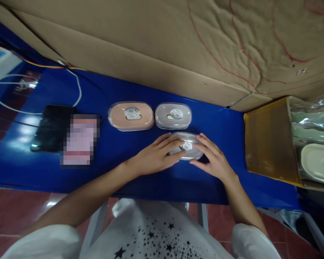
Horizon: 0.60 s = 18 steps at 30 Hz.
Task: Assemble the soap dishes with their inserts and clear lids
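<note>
A grey oval container with a clear cover and round label (189,145) lies on the blue table (151,187), between my two hands. My left hand (162,153) rests over its left end, fingers spread across the top. On its right end, my right hand (213,156) touches the cover with parted fingers. Just behind it sits a second grey container (173,116), upright and flat on the table. Left of that one, almost touching, is a peach container (131,116) with a similar label.
A cardboard box (271,140) holding wrapped containers stands at the right. At the left lie a black device (52,127), a phone with a blurred screen (81,140) and a white cable (79,90). A large cardboard sheet (151,46) rises along the back edge.
</note>
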Available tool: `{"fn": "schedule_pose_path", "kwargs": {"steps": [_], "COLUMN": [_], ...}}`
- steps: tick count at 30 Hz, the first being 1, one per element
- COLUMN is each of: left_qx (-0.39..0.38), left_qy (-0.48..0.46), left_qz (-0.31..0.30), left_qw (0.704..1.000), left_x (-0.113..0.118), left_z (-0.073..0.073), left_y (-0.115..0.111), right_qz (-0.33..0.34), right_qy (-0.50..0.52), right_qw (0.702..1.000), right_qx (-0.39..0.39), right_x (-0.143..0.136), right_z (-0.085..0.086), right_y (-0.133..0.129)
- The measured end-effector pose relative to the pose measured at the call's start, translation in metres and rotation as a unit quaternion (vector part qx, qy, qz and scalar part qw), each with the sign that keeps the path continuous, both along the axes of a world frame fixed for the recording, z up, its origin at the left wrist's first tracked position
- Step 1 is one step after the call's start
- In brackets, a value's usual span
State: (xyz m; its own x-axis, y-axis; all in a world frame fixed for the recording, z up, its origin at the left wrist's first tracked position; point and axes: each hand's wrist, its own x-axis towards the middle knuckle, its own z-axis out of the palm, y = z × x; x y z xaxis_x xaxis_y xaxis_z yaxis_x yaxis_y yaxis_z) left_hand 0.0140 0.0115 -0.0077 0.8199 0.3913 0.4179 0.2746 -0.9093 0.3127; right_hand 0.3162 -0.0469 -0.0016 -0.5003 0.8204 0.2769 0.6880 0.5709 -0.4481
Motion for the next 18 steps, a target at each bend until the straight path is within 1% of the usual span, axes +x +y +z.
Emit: {"fn": "schedule_pose_path", "kwargs": {"steps": [5, 10, 18], "left_qx": [0.03, 0.022, -0.001], "left_qy": [-0.022, -0.029, 0.002], "left_qz": [0.0, 0.0, -0.001], "left_qw": [0.999, 0.999, 1.0], "left_x": [0.0026, 0.0047, 0.0003], "left_z": [0.0005, 0.0003, 0.0056], "left_y": [0.0, -0.0002, 0.0004], "right_qz": [-0.009, -0.02, 0.0], "right_qy": [0.001, -0.014, -0.042], "right_qw": [1.0, 1.0, 0.999], "right_qx": [-0.001, 0.003, 0.013], "right_x": [0.0045, 0.0067, 0.0023], "right_z": [0.0036, 0.0062, 0.0045], "right_y": [0.0006, 0.0019, 0.0012]}}
